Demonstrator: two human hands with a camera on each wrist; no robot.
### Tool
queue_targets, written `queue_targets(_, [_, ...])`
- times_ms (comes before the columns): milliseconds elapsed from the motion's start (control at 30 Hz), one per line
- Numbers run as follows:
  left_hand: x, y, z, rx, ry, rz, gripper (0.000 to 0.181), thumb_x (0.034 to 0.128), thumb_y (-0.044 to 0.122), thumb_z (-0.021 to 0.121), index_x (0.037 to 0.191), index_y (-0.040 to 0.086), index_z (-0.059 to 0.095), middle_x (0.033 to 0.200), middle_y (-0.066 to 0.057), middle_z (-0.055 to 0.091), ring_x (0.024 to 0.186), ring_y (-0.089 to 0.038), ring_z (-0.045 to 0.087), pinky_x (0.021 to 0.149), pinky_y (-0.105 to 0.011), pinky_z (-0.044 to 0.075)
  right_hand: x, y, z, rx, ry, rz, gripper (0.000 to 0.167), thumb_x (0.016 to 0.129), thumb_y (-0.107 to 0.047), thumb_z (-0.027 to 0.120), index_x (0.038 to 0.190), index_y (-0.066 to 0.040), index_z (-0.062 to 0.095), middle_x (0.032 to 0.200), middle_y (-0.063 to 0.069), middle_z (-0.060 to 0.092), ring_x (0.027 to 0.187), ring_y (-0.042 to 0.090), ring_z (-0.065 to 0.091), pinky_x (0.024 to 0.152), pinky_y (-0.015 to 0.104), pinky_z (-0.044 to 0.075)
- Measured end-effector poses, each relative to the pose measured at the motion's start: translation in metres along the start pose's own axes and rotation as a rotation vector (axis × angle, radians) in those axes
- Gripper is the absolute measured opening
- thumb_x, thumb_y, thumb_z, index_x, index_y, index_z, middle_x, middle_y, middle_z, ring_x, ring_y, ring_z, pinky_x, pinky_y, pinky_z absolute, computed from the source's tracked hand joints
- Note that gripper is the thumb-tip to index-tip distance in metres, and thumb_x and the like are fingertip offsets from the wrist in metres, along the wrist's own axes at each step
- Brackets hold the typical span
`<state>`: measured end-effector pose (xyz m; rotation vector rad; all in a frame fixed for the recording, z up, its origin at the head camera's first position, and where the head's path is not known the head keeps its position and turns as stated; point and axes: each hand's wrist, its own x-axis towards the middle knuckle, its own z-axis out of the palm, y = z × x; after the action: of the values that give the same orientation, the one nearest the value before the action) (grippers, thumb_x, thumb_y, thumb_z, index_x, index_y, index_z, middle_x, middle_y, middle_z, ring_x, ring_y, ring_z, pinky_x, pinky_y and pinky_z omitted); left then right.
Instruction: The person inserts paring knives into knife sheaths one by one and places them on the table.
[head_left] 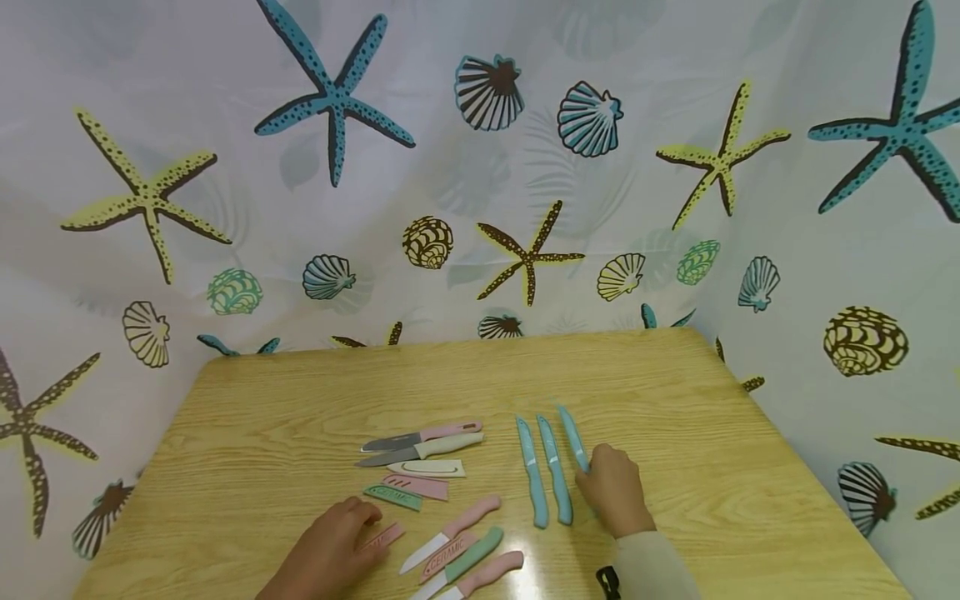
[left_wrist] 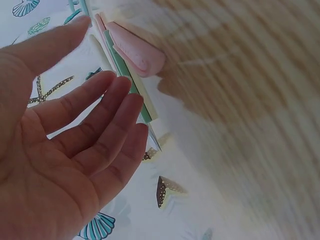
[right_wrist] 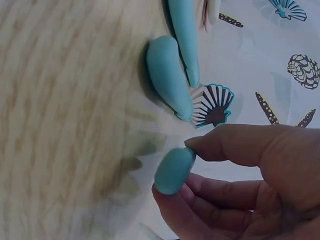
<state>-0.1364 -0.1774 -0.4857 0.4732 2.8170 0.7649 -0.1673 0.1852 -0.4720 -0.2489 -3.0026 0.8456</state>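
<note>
My right hand (head_left: 617,492) pinches the handle end of a blue knife (head_left: 573,437) between thumb and fingers. The rounded butt of that blue handle (right_wrist: 174,171) shows in the right wrist view. Left of it lie two more blue knives, one outer (head_left: 532,471) and one inner (head_left: 555,471), side by side with tips pointing away. Over the table's left part hovers my left hand (head_left: 330,546), its fingers loosely bent and nothing held in them. Close to its fingertips is a pink blade sheath (head_left: 386,535) in the head view; whether they touch cannot be told.
At centre-left lie a dark-bladed pink-handled knife (head_left: 450,430) and a cream-handled one (head_left: 450,445). Below are white (head_left: 427,468), pink (head_left: 417,487) and green (head_left: 394,497) sheaths. Nearer are pink- and green-handled knives (head_left: 480,546) and a pink CERAMIC sheath (head_left: 444,560). Patterned cloth (head_left: 420,183) surrounds the wooden table (head_left: 300,392).
</note>
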Motion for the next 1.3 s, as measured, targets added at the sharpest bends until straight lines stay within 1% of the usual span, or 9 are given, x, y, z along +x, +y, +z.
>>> queue_targets(333, [-0.001, -0.001, 0.001, 0.014, 0.001, 0.012, 0.036, 0.0768, 0.027, 0.081, 0.101, 0.004, 0.067, 0.095, 0.0, 0.06, 0.086, -0.015, 0.055, 0.075, -0.041, 0.05, 0.006, 0.003, 0.007, -0.053, -0.029, 0.009, 0.031, 0.077, 0.001, 0.066, 0.059, -0.007, 0.043, 0.054, 0.003, 0.042, 0.046, 0.015, 0.043, 0.041, 0.022, 0.036])
queue_targets(567, [0.001, -0.001, 0.003, 0.008, 0.001, 0.018, 0.036, 0.0761, 0.026, 0.081, 0.101, 0.005, 0.067, 0.096, 0.0, 0.061, 0.087, -0.016, 0.057, 0.077, -0.042, 0.051, 0.008, 0.004, 0.006, -0.099, -0.073, 0.012, 0.023, 0.077, 0.001, 0.065, 0.063, -0.004, 0.047, 0.058, 0.006, 0.047, 0.051, 0.019, 0.046, 0.044, 0.027, 0.039])
queue_targets(700, [0.001, -0.001, 0.003, 0.021, 0.01, 0.013, 0.035, 0.0757, 0.025, 0.082, 0.101, 0.005, 0.067, 0.096, 0.0, 0.061, 0.087, -0.016, 0.057, 0.077, -0.041, 0.051, 0.007, 0.004, 0.008, -0.081, -0.08, 0.008, 0.019, 0.08, 0.001, 0.064, 0.066, -0.001, 0.05, 0.06, 0.007, 0.049, 0.052, 0.02, 0.049, 0.044, 0.027, 0.041])
queue_targets(800, [0.0, -0.001, 0.003, 0.029, 0.012, 0.012, 0.035, 0.0754, 0.025, 0.082, 0.101, 0.005, 0.067, 0.095, 0.0, 0.061, 0.086, -0.016, 0.057, 0.077, -0.041, 0.051, 0.004, 0.003, 0.009, -0.054, -0.065, 0.004, 0.021, 0.084, 0.0, 0.064, 0.068, -0.001, 0.05, 0.059, 0.006, 0.048, 0.05, 0.018, 0.049, 0.042, 0.025, 0.041])
queue_targets(933, [0.0, -0.001, 0.002, 0.016, -0.002, 0.007, 0.035, 0.0762, 0.025, 0.081, 0.101, 0.005, 0.067, 0.094, 0.0, 0.06, 0.086, -0.016, 0.056, 0.076, -0.042, 0.05, -0.001, -0.001, 0.008, -0.055, 0.002, -0.046, 0.023, 0.086, -0.003, 0.066, 0.069, 0.001, 0.051, 0.059, 0.009, 0.05, 0.048, 0.015, 0.045, 0.041, 0.024, 0.04])
queue_targets(1033, [0.0, -0.001, 0.003, 0.008, -0.01, 0.006, 0.035, 0.0769, 0.024, 0.081, 0.102, 0.004, 0.066, 0.093, 0.0, 0.059, 0.084, -0.015, 0.054, 0.075, -0.04, 0.05, -0.007, -0.006, 0.004, -0.066, 0.05, -0.104, 0.021, 0.086, -0.007, 0.068, 0.079, 0.01, 0.056, 0.07, 0.019, 0.06, 0.054, 0.019, 0.052, 0.047, 0.03, 0.048])
queue_targets(1133, [0.0, -0.002, 0.005, -0.008, -0.018, 0.013, 0.03, 0.0777, 0.023, 0.08, 0.095, 0.005, 0.064, 0.086, 0.001, 0.055, 0.076, -0.014, 0.048, 0.067, -0.033, 0.046, -0.015, -0.012, 0.0, -0.058, 0.069, -0.139, 0.026, 0.086, -0.01, 0.068, 0.093, 0.014, 0.06, 0.085, 0.025, 0.065, 0.066, 0.025, 0.061, 0.057, 0.038, 0.054])
queue_targets(1200, [0.001, -0.003, 0.006, -0.017, -0.021, 0.02, 0.027, 0.0782, 0.023, 0.079, 0.09, 0.006, 0.062, 0.081, 0.001, 0.05, 0.071, -0.013, 0.043, 0.062, -0.029, 0.041, -0.02, -0.015, -0.002, -0.049, 0.072, -0.154, 0.027, 0.087, -0.011, 0.069, 0.096, 0.014, 0.061, 0.088, 0.025, 0.065, 0.068, 0.027, 0.062, 0.059, 0.039, 0.055])
queue_targets(1300, [0.001, -0.004, 0.007, -0.022, -0.025, 0.027, 0.026, 0.0787, 0.022, 0.079, 0.084, 0.008, 0.058, 0.077, 0.001, 0.047, 0.067, -0.014, 0.04, 0.058, -0.027, 0.036, -0.027, -0.019, -0.004, -0.04, 0.077, -0.178, 0.028, 0.086, -0.012, 0.07, 0.097, 0.012, 0.062, 0.087, 0.022, 0.066, 0.064, 0.021, 0.06, 0.055, 0.033, 0.054])
